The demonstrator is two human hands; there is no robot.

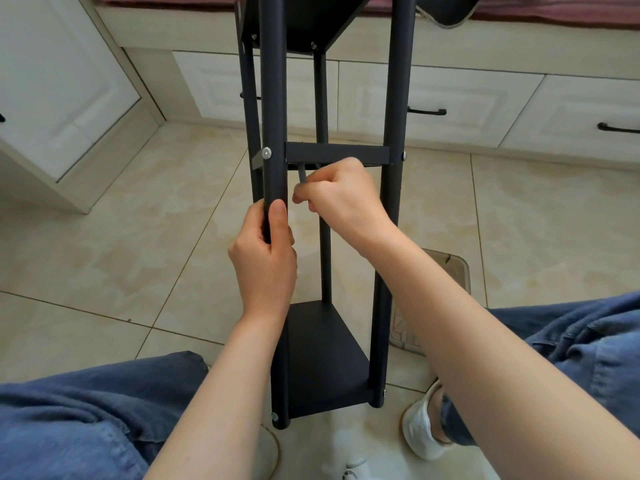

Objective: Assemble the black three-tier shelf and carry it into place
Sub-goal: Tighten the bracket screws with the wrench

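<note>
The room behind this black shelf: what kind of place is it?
Likely a home, perhaps a bedroom: white built-in drawers with black handles, a beige tiled floor, and red striped fabric on top.

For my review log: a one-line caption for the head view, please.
Assembly: left hand grips a shelf post while right hand holds a hex key under the middle tier.
</note>
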